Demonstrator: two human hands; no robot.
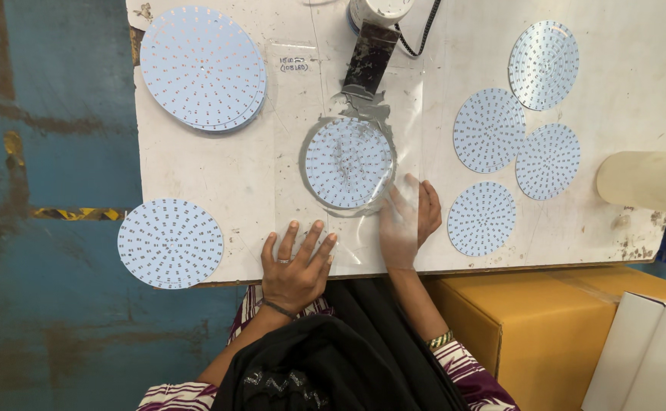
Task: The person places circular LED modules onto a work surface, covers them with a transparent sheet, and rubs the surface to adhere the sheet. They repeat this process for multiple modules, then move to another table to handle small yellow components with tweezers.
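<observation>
Head view: the round white disc [348, 163] under the clear plastic sheet [363, 228] lies just beyond both hands, up and slightly left of the right hand [407, 221] and up and right of the left hand [296, 262]. The right hand is nearer, fingers spread flat on the sheet by the disc's lower right edge. The left hand presses flat and open on the sheet's near edge, gripping nothing. Being round, the disc has no long axis.

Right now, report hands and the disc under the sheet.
Left hand flat on clear sheet. Right hand open under its lifted corner. Centre disc beneath sheet, paste ringed. Nothing blocking.
</observation>
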